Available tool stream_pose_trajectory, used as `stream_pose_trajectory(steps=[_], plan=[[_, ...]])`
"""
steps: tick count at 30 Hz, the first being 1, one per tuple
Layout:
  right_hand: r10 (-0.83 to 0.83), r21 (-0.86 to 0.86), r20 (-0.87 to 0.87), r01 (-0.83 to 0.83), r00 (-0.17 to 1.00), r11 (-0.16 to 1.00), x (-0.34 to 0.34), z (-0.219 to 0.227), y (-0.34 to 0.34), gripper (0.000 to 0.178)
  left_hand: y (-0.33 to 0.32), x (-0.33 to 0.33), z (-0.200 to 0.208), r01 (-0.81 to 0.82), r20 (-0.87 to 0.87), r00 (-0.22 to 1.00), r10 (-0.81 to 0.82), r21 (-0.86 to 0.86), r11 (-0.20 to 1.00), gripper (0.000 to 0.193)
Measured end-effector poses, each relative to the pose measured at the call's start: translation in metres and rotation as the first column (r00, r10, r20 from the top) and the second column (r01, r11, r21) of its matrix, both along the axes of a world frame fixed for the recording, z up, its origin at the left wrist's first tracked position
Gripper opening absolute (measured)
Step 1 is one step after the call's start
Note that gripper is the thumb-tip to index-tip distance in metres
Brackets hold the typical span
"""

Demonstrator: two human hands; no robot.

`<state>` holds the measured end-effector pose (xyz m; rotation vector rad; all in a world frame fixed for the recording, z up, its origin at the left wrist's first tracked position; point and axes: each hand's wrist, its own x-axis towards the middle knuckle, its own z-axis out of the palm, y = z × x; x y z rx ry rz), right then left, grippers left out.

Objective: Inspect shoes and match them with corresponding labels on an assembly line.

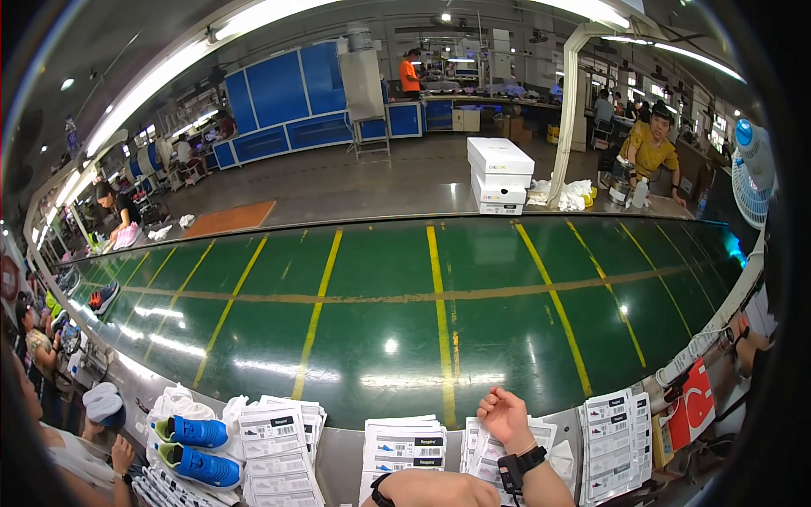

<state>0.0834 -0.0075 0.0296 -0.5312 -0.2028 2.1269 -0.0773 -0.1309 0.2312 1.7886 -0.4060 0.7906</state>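
My right hand [504, 416] is raised over a stack of printed label sheets [481, 454] by the belt's near edge, its fingers curled and nothing visible in them. A black strap with a small box sits on that wrist. My left hand [452, 488] reaches in from the lower edge toward the right wrist, a black band on its own wrist; its fingers are hidden or cut off. Left of it lies another stack of label sheets [404, 446] with small shoe pictures. A pair of blue sneakers [198, 465] with lime linings rests farther left.
More label sheets [272, 448] and labels [617, 439] flank my hands. A green conveyor belt [372, 313] with yellow lines runs across. Beyond it stand two stacked white shoeboxes [500, 173] and a co-worker in yellow [650, 152]. A red box [693, 406] is at right; another dark sneaker [104, 297] lies far left.
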Motion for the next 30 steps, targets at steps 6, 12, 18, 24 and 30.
stream_pose_trajectory(steps=[6, 12, 18, 24, 30], plan=[[0.006, 0.003, 0.001, -0.006, 1.0, 1.0, 0.002, 0.002, 0.001, 0.011, 0.001, 0.001, 0.0, -0.021, -0.04, 0.999, 0.021, 0.002, 1.0, 0.012], [0.006, -0.004, -0.004, -0.006, 1.0, 1.0, 0.005, 0.0, 0.002, 0.012, 0.003, 0.003, 0.002, 0.039, 0.02, 0.999, -0.041, 0.079, 0.996, 0.019], [0.008, -0.006, -0.009, -0.008, 1.0, 1.0, 0.006, 0.002, 0.002, 0.011, -0.003, 0.002, 0.002, 0.077, -0.09, 0.994, -0.061, 0.183, 0.98, 0.02], [0.003, -0.009, 0.002, -0.003, 1.0, 1.0, 0.006, 0.003, 0.003, 0.011, -0.013, 0.014, 0.006, -0.028, 0.073, 0.997, 0.017, 0.15, 0.988, 0.03], [0.005, -0.006, 0.006, -0.005, 1.0, 1.0, 0.009, 0.004, 0.004, 0.011, -0.02, 0.023, 0.005, 0.023, 0.063, 0.998, -0.031, 0.121, 0.992, 0.038]])
